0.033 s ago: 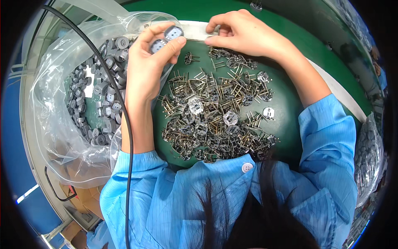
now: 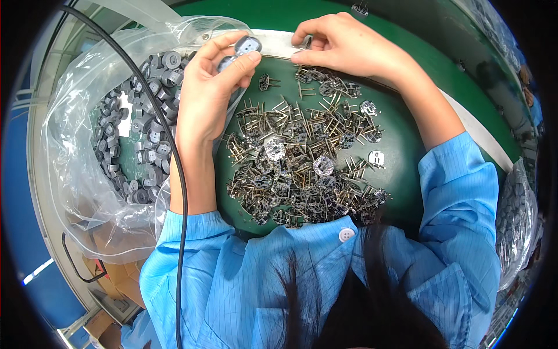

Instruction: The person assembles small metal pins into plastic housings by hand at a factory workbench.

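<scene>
My left hand (image 2: pixel 218 81) is closed around two grey round plastic housings. One housing (image 2: pixel 248 45) is pinched between thumb and fingers, its pale, slotted face showing; the other (image 2: pixel 225 63) sits lower, partly behind the thumb. To the right, my right hand (image 2: pixel 343 46) pinches a small circuit board (image 2: pixel 307 43), mostly hidden by the fingers. Below both hands a heap of round circuit boards with long metal pins (image 2: pixel 302 157) covers the green work surface (image 2: pixel 404 174). A single board (image 2: pixel 264 82) lies apart near my left hand, and a white-faced one (image 2: pixel 376 157) at the heap's right.
A clear plastic bag (image 2: pixel 75 174) full of grey housings (image 2: pixel 154 136) lies open at the left. A black cable (image 2: pixel 181 232) runs across my left forearm. Another filled bag (image 2: pixel 517 221) is at the right edge. A pale strip (image 2: pixel 273 43) borders the surface behind my hands.
My left hand has shifted slightly right, and the upper housing has tilted a little. The lower housing is more covered by the thumb. My right hand has moved slightly right.
</scene>
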Available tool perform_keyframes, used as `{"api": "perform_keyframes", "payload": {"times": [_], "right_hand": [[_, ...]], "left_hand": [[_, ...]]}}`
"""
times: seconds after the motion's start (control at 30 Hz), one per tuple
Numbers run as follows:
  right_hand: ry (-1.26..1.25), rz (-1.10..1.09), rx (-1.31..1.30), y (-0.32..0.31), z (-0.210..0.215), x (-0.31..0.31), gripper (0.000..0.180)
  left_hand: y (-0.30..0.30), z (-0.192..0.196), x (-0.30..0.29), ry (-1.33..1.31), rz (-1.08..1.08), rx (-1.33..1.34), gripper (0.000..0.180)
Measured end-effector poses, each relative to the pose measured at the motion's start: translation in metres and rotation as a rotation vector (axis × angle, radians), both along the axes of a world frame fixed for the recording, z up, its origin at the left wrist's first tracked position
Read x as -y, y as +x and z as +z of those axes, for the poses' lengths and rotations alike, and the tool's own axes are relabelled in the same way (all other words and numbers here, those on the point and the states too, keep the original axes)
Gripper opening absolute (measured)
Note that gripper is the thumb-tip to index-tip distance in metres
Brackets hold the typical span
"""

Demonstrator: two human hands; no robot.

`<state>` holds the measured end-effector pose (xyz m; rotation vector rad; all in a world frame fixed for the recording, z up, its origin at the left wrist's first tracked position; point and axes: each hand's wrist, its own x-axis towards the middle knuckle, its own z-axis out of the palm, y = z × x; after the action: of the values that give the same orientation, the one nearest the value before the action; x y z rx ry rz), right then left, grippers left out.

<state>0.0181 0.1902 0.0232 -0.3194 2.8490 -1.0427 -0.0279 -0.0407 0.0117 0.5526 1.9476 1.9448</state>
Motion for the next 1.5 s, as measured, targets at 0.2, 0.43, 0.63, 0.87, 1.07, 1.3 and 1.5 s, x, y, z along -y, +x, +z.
{"api": "perform_keyframes", "payload": {"times": [0.2, 0.43, 0.63, 0.87, 1.07, 1.3, 1.5], "right_hand": [[-0.220, 0.126, -0.428, 0.005, 0.010, -0.013, 0.024], [-0.093, -0.056, -0.063, -0.016, -0.009, -0.016, 0.020], [0.036, 0.010, 0.022, -0.015, -0.005, -0.010, 0.025], [-0.464, 0.043, -0.157, -0.003, -0.003, 0.019, 0.015], [-0.352, 0.026, -0.231, 0.000, 0.001, 0.022, 0.017], [-0.600, 0.049, 0.128, -0.003, 0.001, 0.013, 0.029], [-0.093, 0.063, -0.590, 0.004, -0.005, 0.030, 0.020]], "left_hand": [[0.007, -0.006, -0.007, 0.056, -0.013, 0.188, 0.034], [0.016, -0.008, -0.022, -0.031, -0.113, 0.132, 0.032], [0.009, -0.007, -0.011, 0.070, -0.133, 0.248, 0.030], [0.009, -0.003, -0.010, 0.129, -0.191, 0.289, 0.029], [0.006, -0.004, -0.008, 0.150, -0.219, 0.305, 0.029], [0.004, -0.007, -0.007, 0.222, -0.172, 0.325, 0.028], [0.007, -0.008, -0.010, 0.250, -0.034, 0.326, 0.028]]}}
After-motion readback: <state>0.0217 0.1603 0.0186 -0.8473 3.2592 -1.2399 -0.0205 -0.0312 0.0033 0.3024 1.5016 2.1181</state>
